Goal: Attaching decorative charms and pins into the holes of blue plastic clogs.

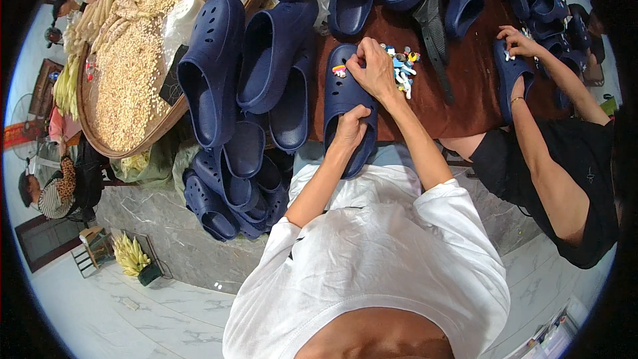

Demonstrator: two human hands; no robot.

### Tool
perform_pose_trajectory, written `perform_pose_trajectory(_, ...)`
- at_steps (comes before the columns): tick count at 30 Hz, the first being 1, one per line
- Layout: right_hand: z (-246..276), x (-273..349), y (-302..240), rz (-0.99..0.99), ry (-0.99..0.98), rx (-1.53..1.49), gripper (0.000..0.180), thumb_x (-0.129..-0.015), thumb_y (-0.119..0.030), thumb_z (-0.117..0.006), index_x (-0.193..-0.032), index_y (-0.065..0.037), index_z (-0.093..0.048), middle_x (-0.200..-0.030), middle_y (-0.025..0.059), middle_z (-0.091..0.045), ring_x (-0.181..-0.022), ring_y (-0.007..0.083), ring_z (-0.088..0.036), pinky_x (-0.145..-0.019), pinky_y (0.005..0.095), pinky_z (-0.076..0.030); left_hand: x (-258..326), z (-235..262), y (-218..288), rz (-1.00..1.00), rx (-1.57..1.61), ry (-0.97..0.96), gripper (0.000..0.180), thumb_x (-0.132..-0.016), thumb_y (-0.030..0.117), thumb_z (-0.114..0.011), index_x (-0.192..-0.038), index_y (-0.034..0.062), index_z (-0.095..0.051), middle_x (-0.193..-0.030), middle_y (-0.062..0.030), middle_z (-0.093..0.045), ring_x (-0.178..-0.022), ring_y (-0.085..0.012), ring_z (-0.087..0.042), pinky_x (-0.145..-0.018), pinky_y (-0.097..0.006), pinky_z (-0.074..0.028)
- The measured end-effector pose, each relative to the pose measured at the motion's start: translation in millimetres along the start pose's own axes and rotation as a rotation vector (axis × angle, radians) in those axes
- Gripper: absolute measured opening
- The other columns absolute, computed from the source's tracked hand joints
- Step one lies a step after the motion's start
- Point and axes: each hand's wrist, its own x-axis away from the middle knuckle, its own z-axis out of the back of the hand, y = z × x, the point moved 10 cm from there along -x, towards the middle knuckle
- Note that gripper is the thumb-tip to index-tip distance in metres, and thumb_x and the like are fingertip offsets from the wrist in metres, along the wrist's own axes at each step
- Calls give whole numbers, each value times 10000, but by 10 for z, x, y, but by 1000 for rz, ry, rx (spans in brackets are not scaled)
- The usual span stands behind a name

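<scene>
A navy foam clog (341, 101) lies on the brown table (473, 86) in front of me, toe pointing away. My left hand (351, 127) grips it at the heel opening, fingers tucked inside. My right hand (373, 70) is bunched on the toe, fingertips pressed together on the upper; what is under them is hidden. A small rainbow charm (339, 70) sits on the toe just left of those fingers. A little heap of colourful charms (403, 68) lies on the table right beside my right hand.
Many more navy clogs (229, 80) are piled left and along the far edge. A wide round basket of pale grain (126, 73) stands far left. A person in black at the right has both hands (520, 43) on another clog (510, 80). A dark strap (435, 33) lies on the table.
</scene>
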Motion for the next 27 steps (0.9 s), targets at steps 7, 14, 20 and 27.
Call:
perform_pose_trajectory(7,-8,39,32,-8,16,-33,194,-761,-57,-643,-818,-23,-461,-727,110,-515,-646,272,-572,-607,396,-456,98,-81,21,37,-47,88,174,-731,-87,-594,-744,87,-595,-725,36,-547,-669,-82,-531,-643,-235,-432)
perform_pose_trajectory(14,-8,71,117,-63,-30,-91,220,-768,-88,-670,-889,-21,-499,-803,122,-542,-720,264,-583,-659,380,-476,109,-157,69,-13,-57,138,282,-766,-47,-576,-577,149,-502,-633,46,-493,-565,-61,-454,-494,-226,-329)
perform_pose_trajectory(20,150,169,174,-221,-31,-54,406,-784,-287,-763,-999,6,-582,-882,161,-563,-840,291,-588,-727,387,-488,142,-126,86,-6,-83,165,269,-764,-43,-581,-579,139,-511,-646,45,-508,-578,-61,-472,-511,-229,-348)
perform_pose_trajectory(27,112,113,-7,-45,-17,252,312,-824,-279,-713,-826,27,-646,-862,180,-590,-864,337,-613,-741,428,-501,149,-143,119,-22,-93,182,255,-764,-37,-584,-592,142,-523,-649,52,-507,-567,-56,-465,-498,-226,-335)
